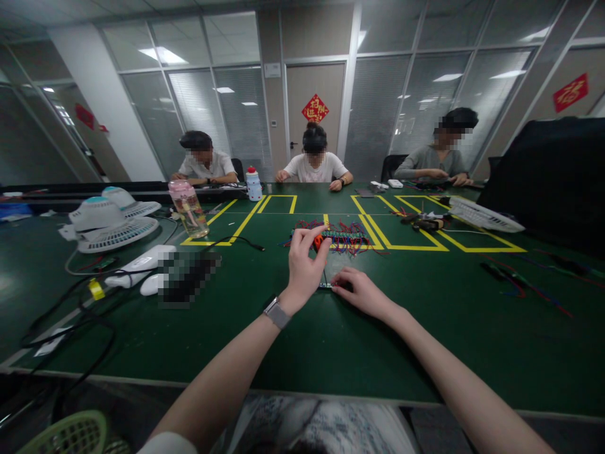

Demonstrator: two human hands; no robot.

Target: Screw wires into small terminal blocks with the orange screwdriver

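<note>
From my remote view, the left hand [306, 258] reached far across the green tabletop [425, 340], a watch [277, 313] on its wrist. Its thumb and forefinger were pinched on a small orange piece [319, 241] at the near left end of the wire bundle [348, 238]. The bundle, a tangle of red, blue and green wires, lay near the middle of the tabletop, across a yellow tape line [378, 236].

The right hand [362, 291] lay flat just nearer and to the right. Its fingers were stretched out, clamped on nothing, with the tips resting on a thin dark strip [326, 285]. The two hands were close but apart.

On the left stood two white fans [113, 227], a pink bottle [189, 208] and a white mouse [151, 285], with black cables [70, 315] trailing near them. A keyboard [486, 217] lay at the far right. Loose wires [520, 280] lay scattered at the right. Three people sat along the far edge, their hands on the tabletop, well apart from mine.
</note>
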